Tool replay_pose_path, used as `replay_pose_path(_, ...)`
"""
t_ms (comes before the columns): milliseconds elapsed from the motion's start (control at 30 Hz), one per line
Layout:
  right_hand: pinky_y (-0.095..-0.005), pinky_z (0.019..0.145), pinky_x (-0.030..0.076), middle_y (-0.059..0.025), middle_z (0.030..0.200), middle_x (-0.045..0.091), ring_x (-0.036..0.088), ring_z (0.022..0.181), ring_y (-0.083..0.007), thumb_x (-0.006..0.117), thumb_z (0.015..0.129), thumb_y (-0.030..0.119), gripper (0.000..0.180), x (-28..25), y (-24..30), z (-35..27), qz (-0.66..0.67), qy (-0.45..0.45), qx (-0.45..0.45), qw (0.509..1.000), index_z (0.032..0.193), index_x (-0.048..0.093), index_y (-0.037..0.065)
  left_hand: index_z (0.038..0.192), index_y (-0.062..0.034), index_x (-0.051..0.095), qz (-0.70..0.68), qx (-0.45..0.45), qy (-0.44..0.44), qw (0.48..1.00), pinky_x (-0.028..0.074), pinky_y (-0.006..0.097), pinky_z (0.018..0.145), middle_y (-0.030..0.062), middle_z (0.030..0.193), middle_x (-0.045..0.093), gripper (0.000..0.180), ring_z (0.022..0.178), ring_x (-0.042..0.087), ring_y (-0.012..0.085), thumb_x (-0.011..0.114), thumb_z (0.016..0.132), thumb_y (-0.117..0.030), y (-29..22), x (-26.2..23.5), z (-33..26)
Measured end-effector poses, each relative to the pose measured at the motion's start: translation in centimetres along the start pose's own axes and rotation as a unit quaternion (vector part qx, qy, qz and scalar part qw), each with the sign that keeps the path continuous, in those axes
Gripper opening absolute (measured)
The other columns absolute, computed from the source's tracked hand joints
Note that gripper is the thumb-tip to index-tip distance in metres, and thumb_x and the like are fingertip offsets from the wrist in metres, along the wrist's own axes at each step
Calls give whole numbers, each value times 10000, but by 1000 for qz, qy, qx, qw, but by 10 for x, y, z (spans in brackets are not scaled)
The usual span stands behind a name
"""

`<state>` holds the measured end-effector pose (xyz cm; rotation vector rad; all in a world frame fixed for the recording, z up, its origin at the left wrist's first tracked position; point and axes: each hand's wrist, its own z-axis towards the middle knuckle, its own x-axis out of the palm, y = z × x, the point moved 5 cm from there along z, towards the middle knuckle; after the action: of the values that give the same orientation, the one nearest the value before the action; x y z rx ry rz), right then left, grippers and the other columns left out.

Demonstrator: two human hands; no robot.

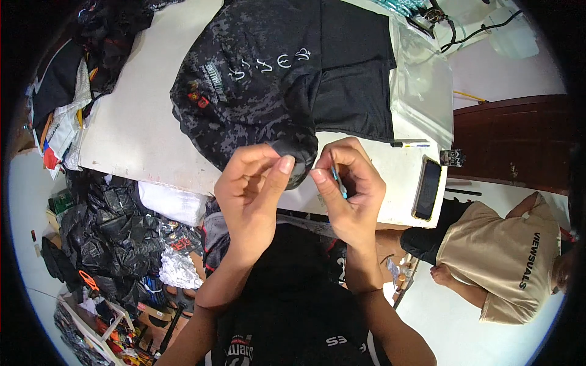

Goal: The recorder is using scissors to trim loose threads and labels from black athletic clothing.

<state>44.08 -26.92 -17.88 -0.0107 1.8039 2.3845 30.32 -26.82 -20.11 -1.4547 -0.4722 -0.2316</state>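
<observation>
A black garment with a dark grey digital camouflage pattern [250, 97] and plain black parts lies spread over the white table [143, 116]. My left hand [250, 198] pinches a piece of its near edge between thumb and forefinger, lifted slightly off the table front. Close beside it, my right hand [354, 201] is closed around a small, slim tool with light-blue parts [340, 184], which looks like thread snips. The palm and fingers hide most of this tool, so its blades cannot be made out. The fingertips of both hands are a short gap apart.
A phone [427, 189], a marker [410, 144] and clear plastic bags [421, 79] lie along the table's right side. Black plastic bags [101, 226] pile up at the left below the table. A person in a beige shirt [494, 259] is at the right.
</observation>
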Motion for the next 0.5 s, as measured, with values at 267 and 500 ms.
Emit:
replay_pose_path(267,-195,630,420,-50,837,559,518,720,-76,690,720,-56,155,-1,9,3,11,-28,-15,999,838,605,-4,927,-4,555,-4,-21,16,1000,369,152,603,19,800,598,121,698,489,13,619,825,9,-3,1,-2)
replay_pose_path(500,-160,579,375,-32,835,553,483,659,-42,680,731,-57,155,6,-1,1,-7,-10,-23,1000,848,594,-2,929,-1,558,17,-1,3,1000,386,145,629,19,814,598,125,727,514,20,622,822,9,-4,-1,-1)
